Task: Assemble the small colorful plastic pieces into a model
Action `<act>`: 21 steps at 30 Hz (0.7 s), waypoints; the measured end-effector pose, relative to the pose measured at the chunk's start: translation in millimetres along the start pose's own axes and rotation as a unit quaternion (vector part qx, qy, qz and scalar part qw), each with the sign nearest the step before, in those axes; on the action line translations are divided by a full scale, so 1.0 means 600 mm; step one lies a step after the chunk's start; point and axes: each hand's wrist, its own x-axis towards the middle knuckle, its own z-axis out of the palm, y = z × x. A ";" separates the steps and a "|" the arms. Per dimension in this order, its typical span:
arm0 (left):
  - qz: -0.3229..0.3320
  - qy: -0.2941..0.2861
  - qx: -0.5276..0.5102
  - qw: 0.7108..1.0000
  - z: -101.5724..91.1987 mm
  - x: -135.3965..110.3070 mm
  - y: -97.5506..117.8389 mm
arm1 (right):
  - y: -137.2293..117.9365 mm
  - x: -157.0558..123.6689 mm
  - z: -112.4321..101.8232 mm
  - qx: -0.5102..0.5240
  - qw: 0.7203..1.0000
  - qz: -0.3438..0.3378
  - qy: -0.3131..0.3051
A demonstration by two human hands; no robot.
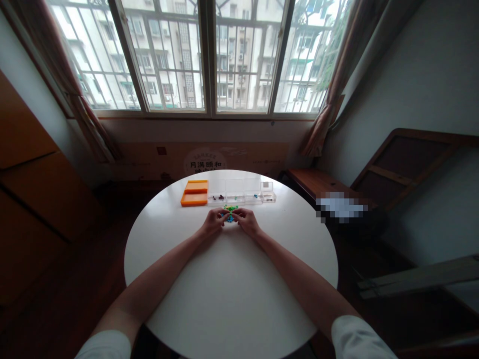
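A small cluster of green, yellow and blue pieces (231, 209) sits between my hands near the far side of the round white table. My left hand (215, 221) pinches it from the left with bent fingers. From the right, my right hand (247, 219) grips it the same way, fingertips close to those of the left. The pieces are too small to make out their exact kind. Just beyond the hands stand clear plastic boxes (234, 192) with open lids; a few small dark, green and blue bits lie inside them.
An orange open case (194, 193) lies left of the clear boxes. The round white table (232, 294) reaches toward me under both forearms. Behind it are a printed cardboard panel (258, 154) and barred windows. A wooden chair or bench (318, 184) stands at the right.
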 end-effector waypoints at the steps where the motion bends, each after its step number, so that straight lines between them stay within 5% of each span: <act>1: -0.001 0.000 0.001 1.000 0.000 0.000 0.000 | 0.000 0.000 0.000 -0.001 1.000 -0.001 -0.001; 21: -0.013 0.033 0.022 0.999 -0.004 0.000 0.000 | 0.009 0.001 -0.001 0.023 1.000 0.006 0.006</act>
